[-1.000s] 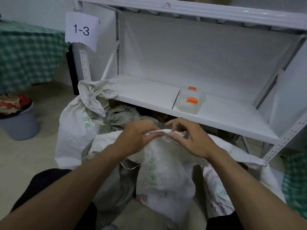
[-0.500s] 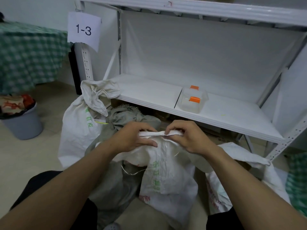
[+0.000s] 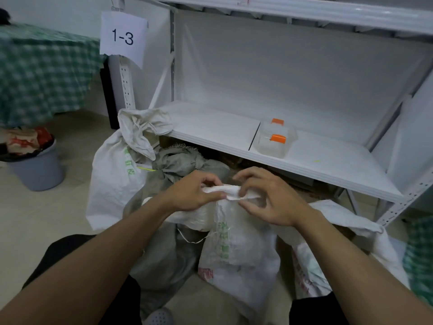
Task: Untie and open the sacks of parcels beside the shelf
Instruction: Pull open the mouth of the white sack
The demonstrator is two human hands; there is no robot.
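From the head view, the front white sack (image 3: 239,249) stands on the floor between the person's knees, just before the lower board of the shelf (image 3: 328,170); its bunched neck (image 3: 225,191) is held up between both hands; the left hand (image 3: 194,192) grips the rolled fabric with curled fingers, while the right hand (image 3: 269,200) pinches the fold's loose end between thumb and forefinger; a thin string (image 3: 192,240) hangs slack below the neck (loosened, I judge, though I cannot tell whether it is fully off). The mouth is not yet spread, so this sack is midway at best; the white sack at left (image 3: 114,174) looks knotted at its top, and the grey-green sack (image 3: 178,165) behind seems gathered shut; the sack at right (image 3: 339,214) lies slumped, its mouth unclear. Most of the work remains.
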